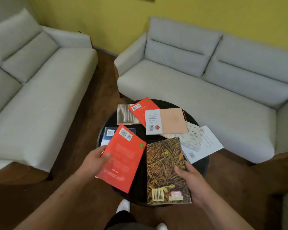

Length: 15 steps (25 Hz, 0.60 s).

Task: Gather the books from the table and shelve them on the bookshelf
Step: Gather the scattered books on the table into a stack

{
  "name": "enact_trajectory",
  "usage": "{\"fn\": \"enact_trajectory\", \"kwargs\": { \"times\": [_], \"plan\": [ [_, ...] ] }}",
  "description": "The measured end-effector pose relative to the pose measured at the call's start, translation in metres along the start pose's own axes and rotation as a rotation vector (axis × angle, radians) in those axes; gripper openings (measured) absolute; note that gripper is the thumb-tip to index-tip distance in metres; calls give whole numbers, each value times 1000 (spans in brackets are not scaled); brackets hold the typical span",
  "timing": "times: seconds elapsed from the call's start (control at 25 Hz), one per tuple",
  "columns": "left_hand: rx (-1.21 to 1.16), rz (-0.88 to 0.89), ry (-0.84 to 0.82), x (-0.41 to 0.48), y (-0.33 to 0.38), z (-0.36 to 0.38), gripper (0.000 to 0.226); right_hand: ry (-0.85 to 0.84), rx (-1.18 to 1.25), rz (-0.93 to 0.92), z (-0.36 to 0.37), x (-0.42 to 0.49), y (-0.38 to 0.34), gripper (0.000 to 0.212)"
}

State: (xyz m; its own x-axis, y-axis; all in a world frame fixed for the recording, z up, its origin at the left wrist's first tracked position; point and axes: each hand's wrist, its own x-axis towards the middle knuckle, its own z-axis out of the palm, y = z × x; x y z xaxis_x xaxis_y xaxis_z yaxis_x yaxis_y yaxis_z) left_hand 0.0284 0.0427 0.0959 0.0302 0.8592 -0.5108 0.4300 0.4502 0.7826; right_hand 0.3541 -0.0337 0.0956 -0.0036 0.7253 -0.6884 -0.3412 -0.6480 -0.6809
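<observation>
Head view: a thin red paperback (121, 157) was pinched at its left edge by the left hand (94, 159), a wheat-patterned book (166, 170) by the right hand (192, 181), over the round table's (204, 165) near edge. Both were judged light, flexible, best gripped along the spine.

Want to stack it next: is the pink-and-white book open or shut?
Shut. The pink-and-white book lies flat, back cover up with its barcode showing, overlapping a red book.
</observation>
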Motion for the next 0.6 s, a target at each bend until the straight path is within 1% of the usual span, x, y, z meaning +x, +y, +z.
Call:
{"fn": "enact_trajectory", "kwargs": {
  "times": [0.08, 0.12, 0.16, 0.24, 0.28, 0.32, 0.36, 0.44, 0.52, 0.56, 0.6],
  "plan": [
    [203, 18, -100, 34, 5, -30, 21, 30, -68, -20, 12, 3, -9, 30],
    [410, 42, -146, 55, 11, -40, 27, 46, -88, -24, 17, 4, -13, 29],
    [683, 71, -177, 74, 18, -45, 35, 54, -96, -25, 22, 5, -17, 29],
    [1199, 199, -175, 108, 30, -41, 44, 79, -75, -9, 32, 7, -24, 26],
    [1343, 284, -169, 122, 34, -34, 45, 99, -70, -2, 36, 8, -27, 25],
    [1402, 348, -176, 132, 38, -26, 46, 118, -80, -3, 40, 8, -29, 24],
    [1412, 401, -183, 135, 40, -19, 46, 130, -102, -11, 43, 8, -31, 24],
    [1374, 458, -144, 135, 34, -12, 48, 153, -155, -46, 46, 11, -34, 26],
    [1255, 405, -8, 116, 21, -8, 54, 204, -247, -74, 50, 14, -39, 27],
    [1212, 375, 37, 101, 13, -5, 62, 232, -298, -88, 52, 16, -42, 27],
    [1197, 355, 21, 86, 3, -1, 75, 242, -348, -102, 55, 18, -46, 27]
  ]
}}
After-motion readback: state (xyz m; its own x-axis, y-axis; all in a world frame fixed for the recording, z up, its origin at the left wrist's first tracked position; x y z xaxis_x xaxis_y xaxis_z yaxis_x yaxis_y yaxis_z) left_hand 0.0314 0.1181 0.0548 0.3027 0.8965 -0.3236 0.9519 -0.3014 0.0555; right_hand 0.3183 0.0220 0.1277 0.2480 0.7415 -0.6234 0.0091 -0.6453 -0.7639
